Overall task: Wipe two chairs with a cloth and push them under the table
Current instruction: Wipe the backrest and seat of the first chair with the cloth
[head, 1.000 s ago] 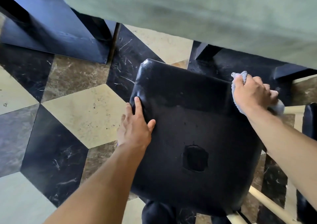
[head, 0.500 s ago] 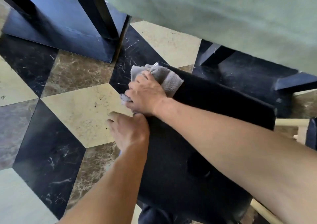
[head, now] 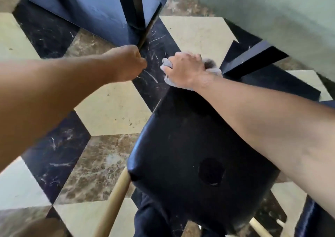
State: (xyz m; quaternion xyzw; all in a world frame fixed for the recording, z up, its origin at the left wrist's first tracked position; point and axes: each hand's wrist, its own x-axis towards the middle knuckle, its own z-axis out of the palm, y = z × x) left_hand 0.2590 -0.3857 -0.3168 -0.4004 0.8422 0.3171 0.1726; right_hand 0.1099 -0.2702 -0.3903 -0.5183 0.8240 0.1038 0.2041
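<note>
Left hand out over the floor, fingers curled, empty as far as shows, off the chair. Right hand bunched round the grey cloth, pressing it on the far edge of the chair. Chair just short of the table, not yet under. Cloth soft and light; padded seat smooth, probably slick. Likely heavy enough to push two-handed, from the seat edges.

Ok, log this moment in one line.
right hand grips grey cloth | on black padded chair seat far edge | left hand off chair
</note>
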